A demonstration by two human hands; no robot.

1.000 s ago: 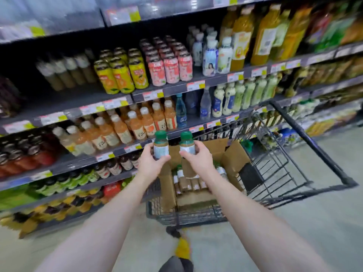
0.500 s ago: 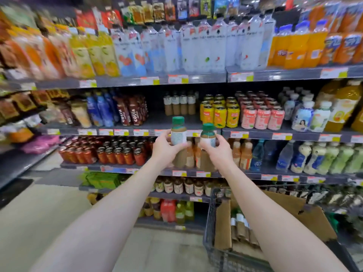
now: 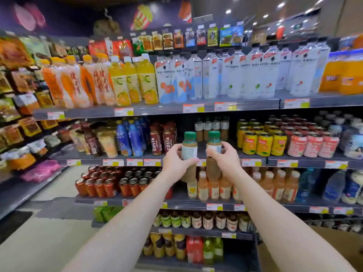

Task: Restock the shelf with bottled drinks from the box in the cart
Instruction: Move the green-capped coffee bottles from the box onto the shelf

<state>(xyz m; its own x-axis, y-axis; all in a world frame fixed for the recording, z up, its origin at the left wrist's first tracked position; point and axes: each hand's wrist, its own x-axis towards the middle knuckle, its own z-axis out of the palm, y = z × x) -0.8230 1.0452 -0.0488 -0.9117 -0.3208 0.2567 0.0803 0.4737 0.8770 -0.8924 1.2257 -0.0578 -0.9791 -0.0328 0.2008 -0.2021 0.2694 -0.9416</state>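
My left hand [image 3: 176, 161] grips a brown drink bottle [image 3: 189, 148] with a green cap and a pale label. My right hand [image 3: 225, 160] grips a second bottle of the same kind [image 3: 214, 142]. Both are upright, side by side, held in front of the second shelf [image 3: 253, 154]. At the back of that shelf stands a short row of matching green-capped bottles [image 3: 212, 127], with a bare gap in front of them. The cart and its box are almost out of view; only a brown cardboard edge [image 3: 322, 238] shows at the lower right.
COSTA coffee bottles [image 3: 163, 140] stand just left of the gap, yellow juice cans [image 3: 261, 142] just right. Large water and juice bottles fill the shelf above [image 3: 235, 75]. Orange drinks [image 3: 214, 187] and red cans [image 3: 110, 183] sit on the shelf below. An aisle floor [image 3: 39, 232] lies to the left.
The view has swung up from the cart to the shelves. Both hands have lifted their bottles from above the box up to the level of the second shelf.
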